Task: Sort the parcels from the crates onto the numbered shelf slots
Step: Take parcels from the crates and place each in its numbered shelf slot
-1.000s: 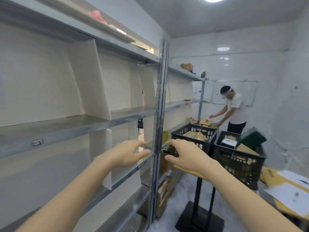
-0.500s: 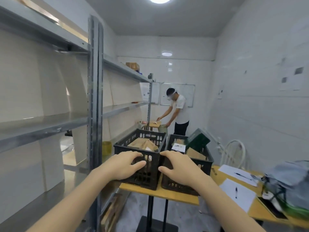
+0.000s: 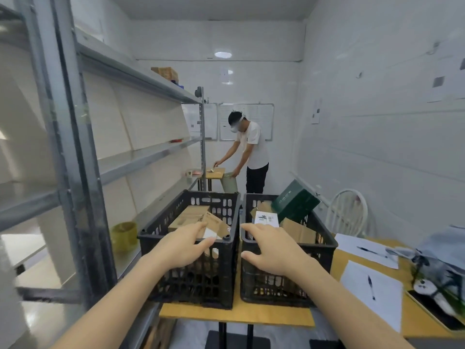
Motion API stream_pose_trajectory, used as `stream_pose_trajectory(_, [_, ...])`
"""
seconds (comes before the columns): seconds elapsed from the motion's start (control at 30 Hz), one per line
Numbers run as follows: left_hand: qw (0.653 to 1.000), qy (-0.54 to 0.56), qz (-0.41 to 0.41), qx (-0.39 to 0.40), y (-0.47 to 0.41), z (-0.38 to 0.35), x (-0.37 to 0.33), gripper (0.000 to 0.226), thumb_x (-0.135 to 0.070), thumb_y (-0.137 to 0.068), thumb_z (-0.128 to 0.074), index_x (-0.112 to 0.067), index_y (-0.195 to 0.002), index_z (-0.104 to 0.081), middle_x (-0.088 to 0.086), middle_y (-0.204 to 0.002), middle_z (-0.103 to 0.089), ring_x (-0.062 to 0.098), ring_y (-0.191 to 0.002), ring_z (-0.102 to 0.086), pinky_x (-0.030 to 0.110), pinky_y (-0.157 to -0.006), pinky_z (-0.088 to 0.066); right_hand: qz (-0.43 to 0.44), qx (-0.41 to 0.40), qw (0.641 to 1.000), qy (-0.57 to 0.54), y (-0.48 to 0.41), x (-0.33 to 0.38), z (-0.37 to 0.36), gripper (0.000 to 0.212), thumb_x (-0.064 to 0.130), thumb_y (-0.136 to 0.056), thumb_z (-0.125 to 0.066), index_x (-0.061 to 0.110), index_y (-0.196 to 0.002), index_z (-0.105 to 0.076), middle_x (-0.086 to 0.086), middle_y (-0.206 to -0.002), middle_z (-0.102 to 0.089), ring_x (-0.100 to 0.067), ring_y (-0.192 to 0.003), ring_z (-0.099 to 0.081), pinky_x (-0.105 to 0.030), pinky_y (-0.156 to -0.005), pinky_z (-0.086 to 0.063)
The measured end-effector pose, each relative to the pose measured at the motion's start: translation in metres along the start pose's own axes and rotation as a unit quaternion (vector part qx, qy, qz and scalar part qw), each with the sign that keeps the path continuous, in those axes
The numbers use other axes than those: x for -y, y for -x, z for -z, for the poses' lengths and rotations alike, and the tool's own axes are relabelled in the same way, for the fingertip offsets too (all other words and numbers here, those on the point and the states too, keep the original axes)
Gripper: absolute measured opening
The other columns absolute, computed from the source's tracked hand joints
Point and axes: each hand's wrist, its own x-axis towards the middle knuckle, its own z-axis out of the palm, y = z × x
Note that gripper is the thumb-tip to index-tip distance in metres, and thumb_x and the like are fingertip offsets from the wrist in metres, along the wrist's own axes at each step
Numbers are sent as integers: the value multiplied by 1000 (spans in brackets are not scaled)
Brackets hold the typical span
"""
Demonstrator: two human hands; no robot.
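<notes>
Our left hand hovers over the left crate's near rim, fingers loosely spread, empty. The brown cardboard parcels lie just ahead and below, tilted, long sides running away from us. Our right hand, equally relaxed and empty, is nearest the white-labelled parcel in the right crate.

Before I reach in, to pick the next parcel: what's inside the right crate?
The right crate holds a dark green box tilted at the back, brown cardboard parcels and a white-labelled parcel. Lower layers are covered.
</notes>
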Motion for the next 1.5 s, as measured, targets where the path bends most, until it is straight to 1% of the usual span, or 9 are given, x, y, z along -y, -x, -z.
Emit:
stream_pose_trajectory(0.07, [1000, 0, 10, -2, -27, -9, 12, 64, -57, -96, -42, -28, -151, -28, -4, -153, -38, 15, -136, -41, 39, -110, -39, 8, 4, 1000, -1, -31, -12, -13, 66, 45, -94, -55, 31, -152, -24, 3, -150, -42, -19, -134, -43, -39, -110, -37])
stream_pose_trajectory(0.2, [1000, 4, 25, -17, -85, -16, 25, 65, -52, -97, -46, -28, -152, -24, -3, -154, -36, 15, -137, -41, 35, -109, -38, 25, 7, 1000, -16, -94, -34, -33, 69, 45, -93, -57, 31, -152, -23, 3, -149, -44, -20, -131, -47, -38, -107, -40])
stream_pose_trajectory(0.43, [998, -28, 53, -30, -164, -10, 48, 69, -59, -94, -43, -31, -153, -21, -3, -157, -31, 20, -140, -37, 44, -112, -37, 59, 16, 998, -6, -190, -63, -52, 66, 38, -95, -54, 27, -152, -23, -2, -145, -47, -22, -129, -47, -41, -106, -38])
stream_pose_trajectory(0.6, [998, -36, 57, -11, -196, -21, 68, 69, -60, -94, -41, -31, -153, -21, -3, -157, -31, 19, -140, -37, 44, -112, -37, 65, 38, 997, -14, -227, -71, -74, 66, 39, -95, -54, 26, -152, -23, -1, -145, -47, -21, -127, -49, -39, -105, -40])
stream_pose_trajectory(0.9, [996, -69, 46, 23, -251, -26, 137, 69, -61, -95, -39, -28, -154, -20, -2, -155, -36, 19, -138, -40, 42, -111, -38, 48, 43, 998, -5, -299, -71, -109, 68, 43, -95, -54, 26, -152, -23, 0, -148, -43, -19, -132, -45, -42, -109, -38])
stream_pose_trajectory(1.07, [995, -77, 48, 38, -293, -27, 182, 78, -70, -91, -35, -27, -154, -20, -1, -156, -34, 20, -139, -38, 44, -110, -39, 29, 33, 999, -11, -346, -56, -119, 67, 46, -95, -53, 26, -151, -24, -2, -145, -47, -21, -130, -47, -42, -106, -40])
stream_pose_trajectory(1.23, [994, -94, 26, 48, -333, -29, 220, 77, -69, -92, -37, -26, -154, -20, 0, -157, -32, 22, -139, -38, 44, -109, -39, -5, 6, 1000, -12, -399, -39, -128, 64, 41, -94, -55, 28, -150, -26, -4, -141, -51, -24, -125, -51, -42, -99, -46])
stream_pose_trajectory(1.37, [993, -90, 13, 73, -357, -44, 239, 79, -69, -92, -35, -23, -154, -19, 3, -157, -32, 23, -140, -36, 45, -112, -33, -36, 31, 999, -8, -433, -36, -148, 65, 40, -93, -56, 27, -150, -27, -5, -138, -53, -25, -122, -53, -44, -97, -47])
stream_pose_trajectory(1.5, [991, -119, -1, 68, -384, -59, 255, 81, -72, -91, -33, -21, -153, -23, 2, -155, -34, 22, -142, -33, 45, -119, -16, -47, 53, 997, 6, -465, -44, -167, 67, 42, -93, -57, 26, -150, -26, -6, -140, -52, -25, -122, -54, -44, -99, -46])
